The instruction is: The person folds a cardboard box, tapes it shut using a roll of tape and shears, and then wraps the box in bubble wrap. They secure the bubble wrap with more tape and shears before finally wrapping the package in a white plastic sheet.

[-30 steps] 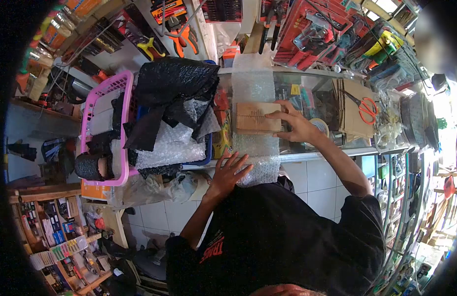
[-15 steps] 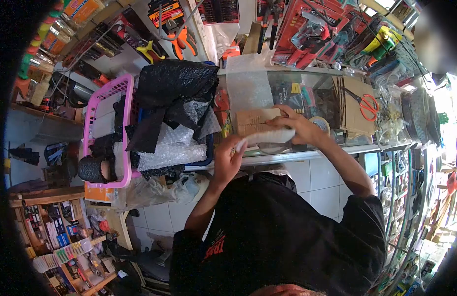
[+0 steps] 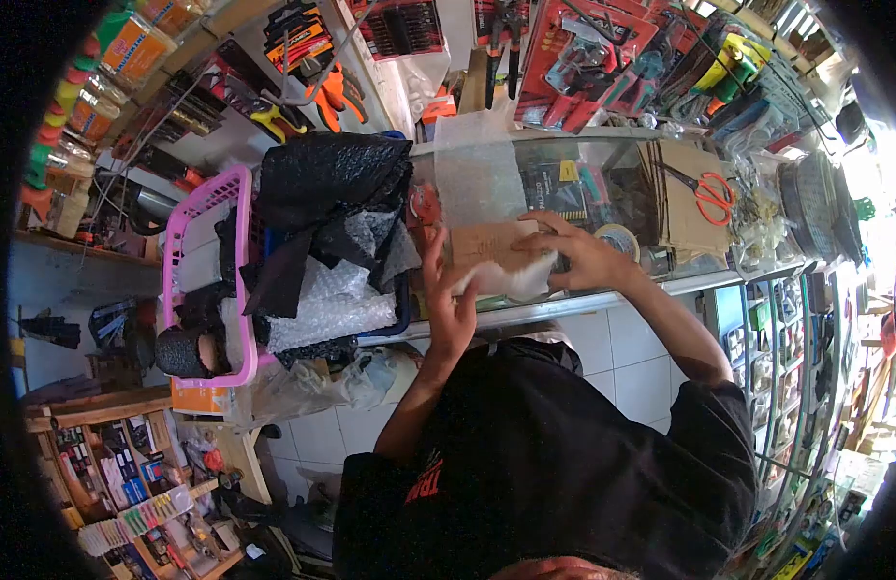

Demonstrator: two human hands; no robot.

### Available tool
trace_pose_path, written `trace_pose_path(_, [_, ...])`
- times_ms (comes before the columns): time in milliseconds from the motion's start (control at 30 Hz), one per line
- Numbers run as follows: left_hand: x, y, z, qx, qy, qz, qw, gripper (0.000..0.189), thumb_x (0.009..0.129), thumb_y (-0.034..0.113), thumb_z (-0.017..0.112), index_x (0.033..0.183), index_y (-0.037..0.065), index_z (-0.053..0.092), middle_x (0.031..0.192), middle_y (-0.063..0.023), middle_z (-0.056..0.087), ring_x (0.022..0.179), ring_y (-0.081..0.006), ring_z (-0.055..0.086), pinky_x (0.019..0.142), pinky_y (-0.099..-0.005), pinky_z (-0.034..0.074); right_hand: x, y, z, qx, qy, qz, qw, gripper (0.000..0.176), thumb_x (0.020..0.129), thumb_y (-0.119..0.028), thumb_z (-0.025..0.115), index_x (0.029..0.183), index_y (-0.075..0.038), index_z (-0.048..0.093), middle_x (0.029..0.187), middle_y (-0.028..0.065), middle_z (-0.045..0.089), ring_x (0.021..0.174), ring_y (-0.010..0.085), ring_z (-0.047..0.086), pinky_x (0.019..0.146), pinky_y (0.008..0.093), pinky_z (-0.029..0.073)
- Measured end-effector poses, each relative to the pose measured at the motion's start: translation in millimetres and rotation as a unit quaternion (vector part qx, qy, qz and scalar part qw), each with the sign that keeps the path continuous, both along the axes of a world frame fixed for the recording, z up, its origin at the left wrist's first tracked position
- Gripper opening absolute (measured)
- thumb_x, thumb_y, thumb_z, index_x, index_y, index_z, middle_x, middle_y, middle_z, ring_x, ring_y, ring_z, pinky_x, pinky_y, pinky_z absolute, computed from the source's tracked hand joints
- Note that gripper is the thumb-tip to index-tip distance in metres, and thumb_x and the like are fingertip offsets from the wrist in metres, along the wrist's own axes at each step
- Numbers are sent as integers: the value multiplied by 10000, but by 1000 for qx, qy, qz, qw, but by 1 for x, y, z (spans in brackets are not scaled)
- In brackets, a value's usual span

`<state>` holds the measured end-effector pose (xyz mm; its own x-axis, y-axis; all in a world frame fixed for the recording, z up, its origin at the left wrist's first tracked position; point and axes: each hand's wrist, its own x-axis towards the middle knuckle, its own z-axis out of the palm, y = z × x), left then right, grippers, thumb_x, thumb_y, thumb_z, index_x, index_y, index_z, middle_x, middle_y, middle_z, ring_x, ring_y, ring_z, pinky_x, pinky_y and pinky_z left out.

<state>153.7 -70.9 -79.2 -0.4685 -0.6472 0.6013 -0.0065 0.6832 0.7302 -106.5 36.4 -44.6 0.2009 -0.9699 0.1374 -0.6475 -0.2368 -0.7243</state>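
Observation:
A small brown cardboard box point(image 3: 486, 244) lies on the glass counter upon a long strip of translucent wrap point(image 3: 477, 174) that runs away toward the back. The near end of the wrap point(image 3: 514, 281) is raised and bunched along the box's near edge. My left hand point(image 3: 450, 304) is at the box's left side, thumb on the wrap and fingers reaching up beside the box. From the right, my right hand point(image 3: 585, 256) spreads its fingers over the box's corner and holds the right end of the wrap; its thumb is partly hidden.
Left stand a pink basket point(image 3: 245, 309) and a pile of black and clear bubble wrap point(image 3: 337, 304). A tape roll point(image 3: 619, 242) sits right of the box, near flat cardboard point(image 3: 694, 237) with orange-handled scissors point(image 3: 711, 196). Packaged tools point(image 3: 583, 68) hang behind the counter.
The near end of the wrap, stretched straight between my hands before, is now slacker and crumpled against the box. My left hand's fingers have extended up along the box's left side.

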Motion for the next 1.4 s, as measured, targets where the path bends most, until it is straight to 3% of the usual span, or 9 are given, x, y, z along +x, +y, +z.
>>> trace_pose_path(100, [27,11,-13,-24,-30,-28,999,235,847,37,777,1070,99,739,1550,-227,449,1475,-468,387,1196,-531,342,1,-1,-1,2,-10,-18,1000,683,699,-57,834,1360,-118,672,1583,182,428,1462,383,453,1199,442,406])
trace_pose_path(367, [66,50,-70,64,-47,-43,996,380,730,-96,680,995,154,785,1496,-185,492,1434,-435,425,1168,-537,361,5,-1,0,15,-33,-34,999,657,692,-20,850,1325,-117,706,1575,166,438,1467,360,447,1186,434,422])
trace_pose_path(500, [70,54,-63,44,-92,-38,994,427,691,-124,656,1001,140,786,1469,-170,506,1428,-423,433,1167,-531,377,7,-2,-1,14,-46,-39,998,661,691,-11,850,1327,-118,706,1580,156,435,1470,352,445,1187,443,423])
trace_pose_path(700, [62,54,-47,55,-56,-19,997,316,752,-80,735,1011,97,769,1389,-175,548,1317,-402,515,1152,-532,405,4,-4,-5,14,-43,-37,998,640,701,-22,845,1320,-113,706,1578,156,446,1460,351,459,1189,442,423])
trace_pose_path(833, [57,44,-46,63,-32,-13,997,198,836,-37,769,1020,32,737,1210,-159,631,1128,-362,629,1029,-476,497,4,-3,-2,25,-27,-35,999,667,678,-48,849,1325,-111,699,1583,167,452,1479,364,442,1203,453,406])
trace_pose_path(1000, [25,19,3,55,2,11,998,140,963,52,726,1091,-2,718,1063,-148,697,977,-325,688,954,-416,530,-9,-2,10,50,43,12,998,841,633,-112,884,1437,-146,638,1693,181,327,1577,409,261,1276,513,265])
trace_pose_path(1200, [-14,-28,7,44,-21,-6,999,214,999,125,701,1170,-4,707,1253,-159,713,1233,-326,666,1026,-420,514,-13,2,18,15,106,32,994,922,727,-352,917,1538,-136,534,1738,155,246,1607,446,123,1296,561,178])
trace_pose_path(1300, [-23,-37,5,113,-52,1,992,290,1028,188,682,1245,-4,703,1263,-153,717,1233,-323,669,1053,-414,500,-11,3,3,5,98,-2,995,884,805,-430,880,1541,-105,517,1729,150,271,1609,432,122,1295,554,180])
trace_pose_path(1400, [-30,-49,-2,52,-26,0,998,321,1035,210,675,1275,-2,699,1256,-162,725,1200,-320,683,1043,-407,501,-6,0,-11,-32,48,-36,998,735,882,-382,832,1491,-70,563,1688,167,354,1589,410,216,1279,519,238])
